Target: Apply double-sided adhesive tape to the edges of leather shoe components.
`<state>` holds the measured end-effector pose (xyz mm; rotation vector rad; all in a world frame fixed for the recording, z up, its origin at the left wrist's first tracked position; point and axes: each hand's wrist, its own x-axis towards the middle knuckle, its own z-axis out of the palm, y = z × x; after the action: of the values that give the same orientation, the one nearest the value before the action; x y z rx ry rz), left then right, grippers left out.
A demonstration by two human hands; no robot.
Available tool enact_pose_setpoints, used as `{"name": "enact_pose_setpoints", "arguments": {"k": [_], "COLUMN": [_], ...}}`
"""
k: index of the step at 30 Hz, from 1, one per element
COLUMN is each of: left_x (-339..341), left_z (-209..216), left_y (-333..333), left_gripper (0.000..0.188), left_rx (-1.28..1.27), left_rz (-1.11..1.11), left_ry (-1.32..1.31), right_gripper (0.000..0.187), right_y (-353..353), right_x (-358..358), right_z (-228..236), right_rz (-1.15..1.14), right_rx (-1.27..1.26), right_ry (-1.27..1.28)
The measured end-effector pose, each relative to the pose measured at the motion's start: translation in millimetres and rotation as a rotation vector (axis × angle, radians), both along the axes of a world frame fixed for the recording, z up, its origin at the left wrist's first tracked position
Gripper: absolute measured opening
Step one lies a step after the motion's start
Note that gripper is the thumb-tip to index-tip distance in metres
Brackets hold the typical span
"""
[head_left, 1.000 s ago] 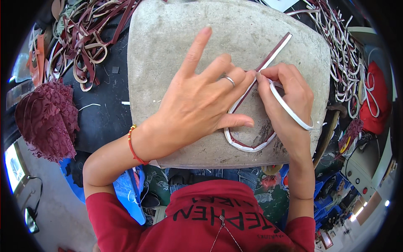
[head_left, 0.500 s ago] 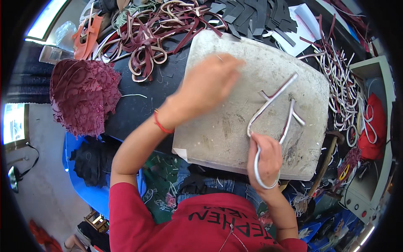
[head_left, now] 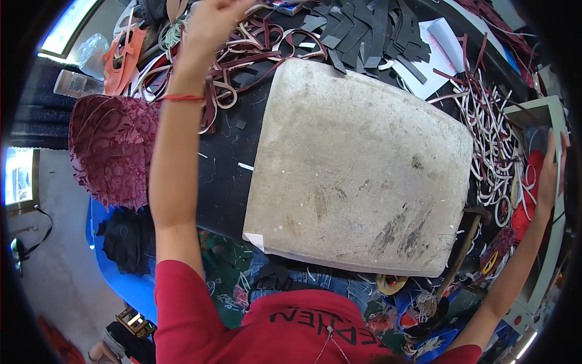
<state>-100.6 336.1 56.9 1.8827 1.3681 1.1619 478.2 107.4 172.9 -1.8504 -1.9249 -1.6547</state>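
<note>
My left hand (head_left: 213, 25) is stretched to the top edge of the view, over the far pile of maroon and cream straps (head_left: 267, 45). Its fingertips are partly cut off and blurred. On the far right, my right hand (head_left: 553, 167) is at the grey-green metal cabinet (head_left: 548, 106), fingers stretched upward along its edge and apart. Beside that hand hangs a bundle of white and maroon strips (head_left: 490, 130), with a red cloth (head_left: 522, 221) below. Between my arms lies the pale, scuffed work slab (head_left: 357, 164), with no strap on it.
Dark grey foam pieces (head_left: 388, 30) and a white paper sheet (head_left: 441, 57) lie beyond the slab. Stacked maroon lace pieces (head_left: 112, 148) sit at left, above a blue tub (head_left: 115, 267). A hammer (head_left: 464, 252) rests by the slab's right edge.
My left hand has moved from over the slab up to the strap pile. My right hand has left the slab for the cabinet at right, and the white-edged strap it held is out of sight.
</note>
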Motion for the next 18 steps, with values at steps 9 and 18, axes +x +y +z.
{"name": "enact_pose_setpoints", "arguments": {"k": [9, 18], "left_x": [88, 97], "left_z": [40, 2], "left_y": [-186, -210], "left_gripper": [0.024, 0.021], "left_rx": [-0.061, -0.023], "left_rz": [-0.470, -0.315], "left_ry": [-0.048, 0.211], "right_gripper": [0.022, 0.031], "right_y": [-51, -52], "right_x": [-190, -272], "right_z": [-111, -145], "right_rz": [0.275, 0.273], "right_rx": [-0.204, -0.479], "right_ry": [1.616, 1.788]}}
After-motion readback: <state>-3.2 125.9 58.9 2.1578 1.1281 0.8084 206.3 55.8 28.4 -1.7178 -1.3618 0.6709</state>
